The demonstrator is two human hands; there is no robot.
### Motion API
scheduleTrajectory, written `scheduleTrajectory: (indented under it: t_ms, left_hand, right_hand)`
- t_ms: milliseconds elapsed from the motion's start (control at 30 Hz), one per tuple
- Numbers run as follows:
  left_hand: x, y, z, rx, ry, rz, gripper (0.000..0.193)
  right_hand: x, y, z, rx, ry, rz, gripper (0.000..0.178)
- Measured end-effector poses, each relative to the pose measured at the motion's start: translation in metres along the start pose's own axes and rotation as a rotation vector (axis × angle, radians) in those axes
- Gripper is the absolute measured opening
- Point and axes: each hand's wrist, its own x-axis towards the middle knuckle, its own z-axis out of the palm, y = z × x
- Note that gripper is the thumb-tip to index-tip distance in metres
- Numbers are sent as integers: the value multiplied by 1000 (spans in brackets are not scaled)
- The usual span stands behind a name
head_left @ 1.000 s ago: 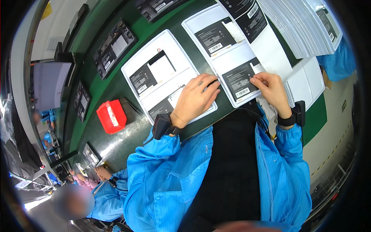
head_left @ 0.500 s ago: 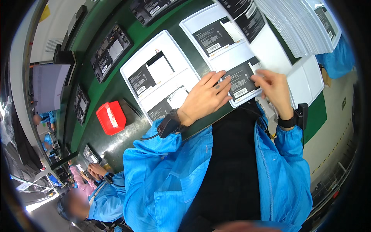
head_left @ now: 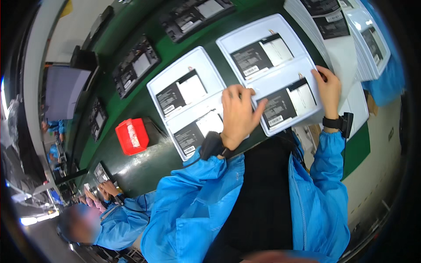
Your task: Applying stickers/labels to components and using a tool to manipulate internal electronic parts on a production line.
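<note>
A white tray [head_left: 258, 83] holds two flat battery packs, each half black with a printed label and half white. My left hand [head_left: 239, 111] lies over its left rim, fingers bent and thumb apart, the thumb tip close to the lower battery pack [head_left: 278, 107]. At the opposite rim, my right hand [head_left: 329, 90] has thumb and fingers closed on the tray's edge. The upper battery pack [head_left: 252, 61] lies beyond my hands. To the left sits a second white tray [head_left: 210, 65] with two similar packs, its lower one [head_left: 187, 138] partly behind my left wrist.
Right of the trays, a white sheet-like piece [head_left: 344, 55] bears dark printed panels, beside a stack of white trays [head_left: 366, 48]. A red bin [head_left: 131, 136] stands left. Several opened dark devices [head_left: 136, 65] line the green bench. A co-worker [head_left: 123, 223] works at lower left.
My right hand has left the lower battery pack for the tray's right rim. My left hand has drawn back toward the left rim. The dark-panelled white piece has shifted right, uncovering the tray's far corner.
</note>
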Motion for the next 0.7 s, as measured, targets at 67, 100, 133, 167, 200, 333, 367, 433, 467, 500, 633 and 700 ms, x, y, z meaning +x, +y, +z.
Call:
scheduleTrajectory:
  t_ms: [67,100,133,167,200,333,367,433,467,500,633,700]
  left_hand:
    - [8,-13,3,74,-23,-69,31]
    - [11,-17,6,130,-58,-142,29]
    - [10,-19,11,177,-48,-134,27]
    - [10,-21,15,197,-44,-136,25]
    - [9,-23,19,217,-42,-140,23]
    - [9,-20,12,90,13,-155,20]
    - [12,-15,0,31,15,-179,17]
    - [16,-18,-11,-215,107,-196,16]
    - [16,-23,-21,-359,72,-275,17]
    - [13,-28,-32,-568,77,-416,17]
    - [-11,-64,-79,-707,257,-622,28]
    - [-28,-85,-107,-494,338,-611,43]
  right_hand:
    - [8,2,2,4,-59,119,31]
    - [9,3,5,19,-52,83,30]
    - [10,7,6,31,-43,51,29]
    - [13,10,9,1,-37,-13,28]
    - [14,9,10,-29,-30,-76,27]
    - [10,-7,-15,31,-35,-73,23]
    - [8,-20,-24,83,-36,-44,22]
    - [7,-36,-38,245,-73,85,25]
    - [9,-39,-38,334,-149,185,29]
    - [8,-44,-28,346,-167,175,29]
    - [-23,-89,25,652,-339,-71,45]
    - [-39,-119,50,606,-443,-145,50]
